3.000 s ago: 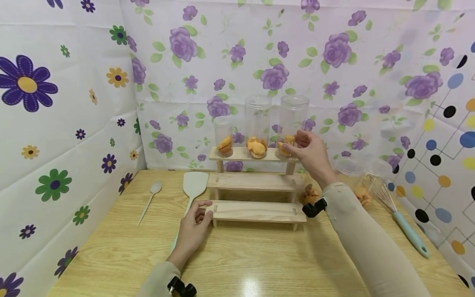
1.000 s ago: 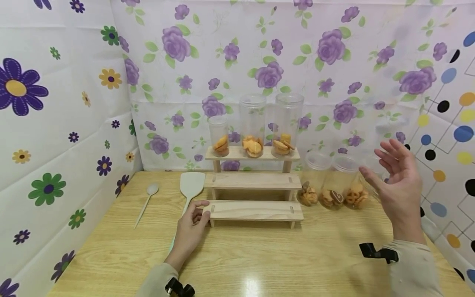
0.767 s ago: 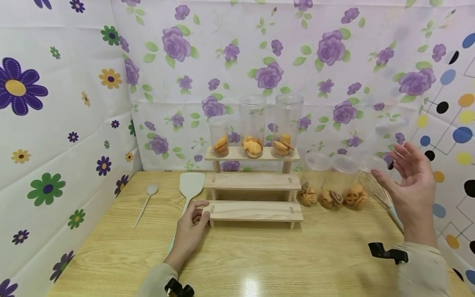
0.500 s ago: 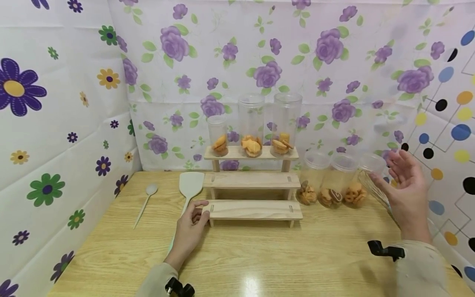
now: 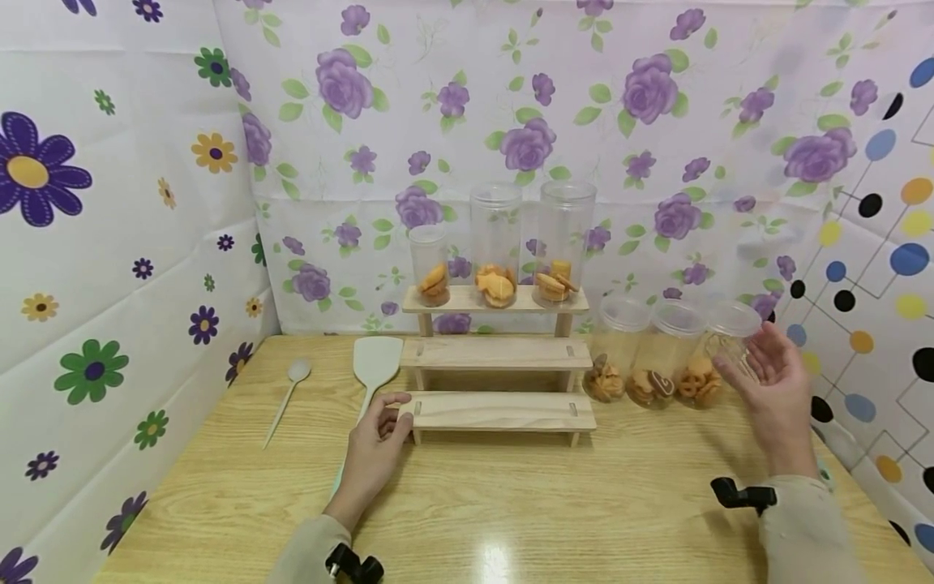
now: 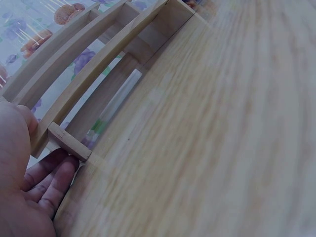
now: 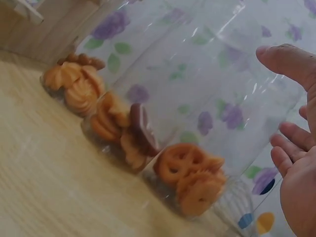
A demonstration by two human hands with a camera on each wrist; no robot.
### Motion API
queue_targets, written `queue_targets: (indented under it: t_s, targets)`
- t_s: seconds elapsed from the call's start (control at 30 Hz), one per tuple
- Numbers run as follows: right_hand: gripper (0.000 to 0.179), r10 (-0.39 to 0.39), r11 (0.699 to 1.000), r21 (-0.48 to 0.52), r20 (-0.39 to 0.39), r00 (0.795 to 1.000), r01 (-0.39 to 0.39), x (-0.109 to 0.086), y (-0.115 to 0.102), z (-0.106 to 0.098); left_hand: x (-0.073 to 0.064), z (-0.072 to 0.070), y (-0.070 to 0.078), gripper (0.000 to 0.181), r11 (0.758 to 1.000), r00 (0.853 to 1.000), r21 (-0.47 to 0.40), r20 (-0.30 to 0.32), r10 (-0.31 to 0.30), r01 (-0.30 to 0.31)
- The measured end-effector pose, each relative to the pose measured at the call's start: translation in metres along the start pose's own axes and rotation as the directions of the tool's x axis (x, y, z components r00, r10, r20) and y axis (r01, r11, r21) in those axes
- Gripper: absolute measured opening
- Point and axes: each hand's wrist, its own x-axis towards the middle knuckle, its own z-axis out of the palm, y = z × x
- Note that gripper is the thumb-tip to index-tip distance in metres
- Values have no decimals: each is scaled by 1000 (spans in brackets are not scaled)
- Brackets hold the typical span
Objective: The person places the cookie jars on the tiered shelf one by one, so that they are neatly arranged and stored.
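Here, we find the right-hand clear jar (image 5: 715,343) standing on the table (image 5: 467,503), at the end of a row of three, with pretzel-shaped biscuits (image 5: 698,386) at its bottom. The right hand (image 5: 777,385) is close at its right side, thumb and fingers spread wide as if around a cylinder; we cannot tell whether any fingertip touches the plastic. Beside that jar we see the middle jar (image 5: 666,349), where a dark-and-pale biscuit shows, and then the left jar (image 5: 616,341), holding swirled biscuits near the wooden rack (image 5: 503,410). On this three-tier rack, the left hand (image 5: 379,446) keeps a narrow hold, pinching the left end of the lowest shelf, with fingers curled by its leg in the left wrist view. Up on the top shelf we count a short jar (image 5: 430,264) and two tall jars (image 5: 496,243), each with orange biscuits low inside. Farther out, we notice a pale spatula (image 5: 377,361) to the rack's left, its handle passing partly behind the left hand, and a spoon (image 5: 298,371) beyond it. We make out a whisk (image 7: 241,197) behind the right-hand jar, and a rose-printed cloth (image 5: 452,138) hangs behind everything.
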Motion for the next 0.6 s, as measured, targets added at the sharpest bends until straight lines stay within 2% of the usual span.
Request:
queue_targets:
  t_s: [0.13, 0.33, 0.4, 0.5, 0.6]
  targets:
    - [92, 34, 999, -31, 10, 999, -34, 0, 17, 0, 0, 0, 0, 29, 1000, 1000, -1, -1, 6, -6]
    - [93, 105, 994, -8, 18, 994, -105, -2, 39, 3, 0, 0, 0, 29, 1000, 1000, 0, -5, -2, 2]
    - [92, 111, 993, -51, 16, 994, -110, -2, 45, 4, 0, 0, 0, 28, 1000, 1000, -2, -7, -4, 4]
    - [84, 92, 982, -169, 28, 995, -86, -3, 53, 4, 0, 0, 1, 29, 1000, 1000, 2, -9, 12, -12]
    - [79, 79, 976, -206, 42, 996, -69, -3, 59, 4, 0, 1, 0, 29, 1000, 1000, 6, -9, 16, -15]
